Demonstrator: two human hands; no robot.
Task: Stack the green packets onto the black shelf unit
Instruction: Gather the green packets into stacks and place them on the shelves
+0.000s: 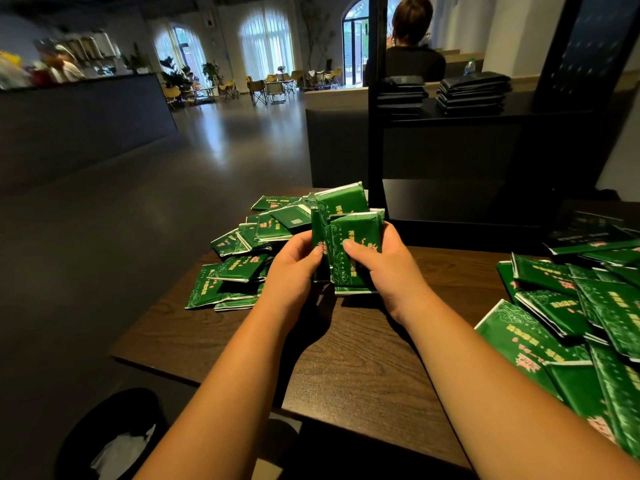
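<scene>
Both hands hold a bundle of green packets [346, 237] upright above the wooden table [346, 358]. My left hand [294, 268] grips the bundle's left side, and my right hand [384, 268] grips its right side with the thumb across the front packet. A loose heap of green packets [249, 251] lies on the table just left of the hands. Another heap of green packets [581, 313] spreads over the table's right side. The black shelf unit [467, 161] stands behind the table, and two stacks of packets [472, 93] sit on its upper shelf.
A black bin [114, 438] with white paper inside stands on the floor at lower left. A person in black sits behind the shelf unit. A dark counter runs along the left, and chairs and plants stand far back.
</scene>
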